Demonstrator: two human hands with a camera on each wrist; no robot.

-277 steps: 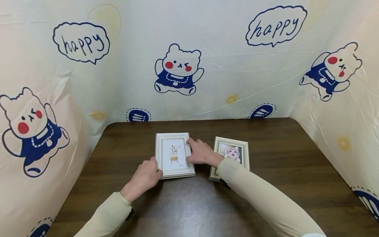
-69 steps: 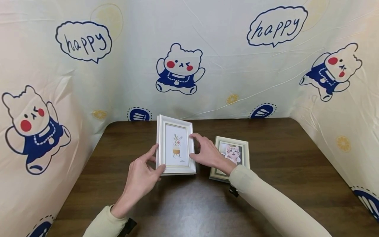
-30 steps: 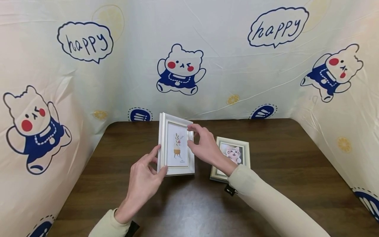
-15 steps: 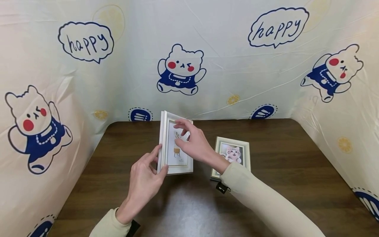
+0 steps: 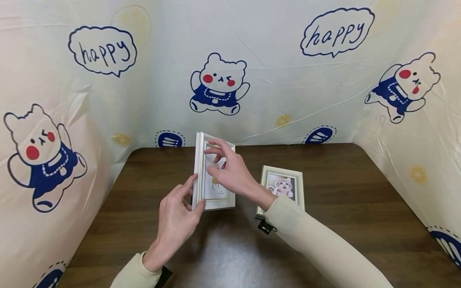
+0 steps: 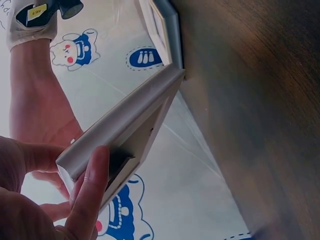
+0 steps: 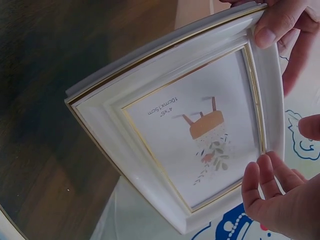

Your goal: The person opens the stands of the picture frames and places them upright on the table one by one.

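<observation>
- I see the white, gold-trimmed rectangular picture frame [image 5: 216,196] mid-table, over dark brown wood-grain tabletop [image 5: 223,248]; whether its lower edge touches, I can't tell.
- Its long axis runs 6 to 12 o'clock, tilted back, face turned toward about 5.
- The left hand [image 5: 176,216] pinches its 8 o'clock edge, thumb in front.
- The right hand [image 5: 232,170] is loosely bent before the face, gripping nothing; contact unclear.
- Smooth stepped moulding surrounds a flat potted-plant print [image 7: 210,135].
- At 3 o'clock lies a cream rectangular kitten-picture frame [image 5: 282,186].
</observation>
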